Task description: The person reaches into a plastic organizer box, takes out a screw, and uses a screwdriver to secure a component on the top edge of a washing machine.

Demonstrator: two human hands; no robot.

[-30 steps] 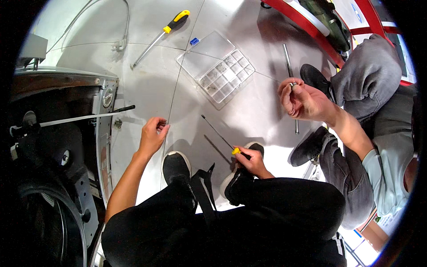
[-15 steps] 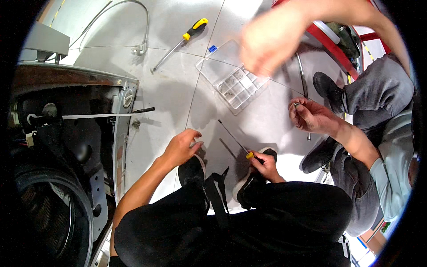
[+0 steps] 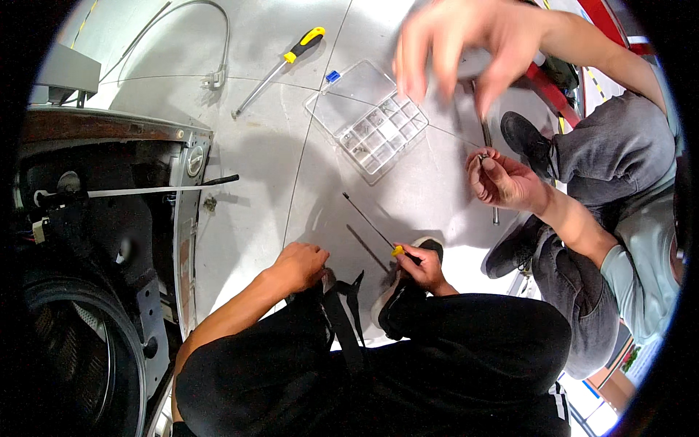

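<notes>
My right hand is closed around the handle of a screwdriver with a yellow collar. Its thin shaft slants up and to the left, over the floor. My left hand is near my left shoe, back upward and fingers curled under; whatever they may hold is hidden. Beyond my hands lies a clear compartment box with its lid open and small parts in some cells. A co-worker's one hand pinches a small thing I cannot make out. Their other hand, blurred, hovers near the box with fingers apart.
An opened machine with a drum stands at the left, a black-tipped strip sticking out of it. Farther off lie a larger yellow-black screwdriver and a cable with a plug. The co-worker's legs are close on the right.
My left hand has drawn back toward me and its fingers have curled under. The co-worker's blurred hand has swung right and its fingers have spread. My right hand still grips the screwdriver.
</notes>
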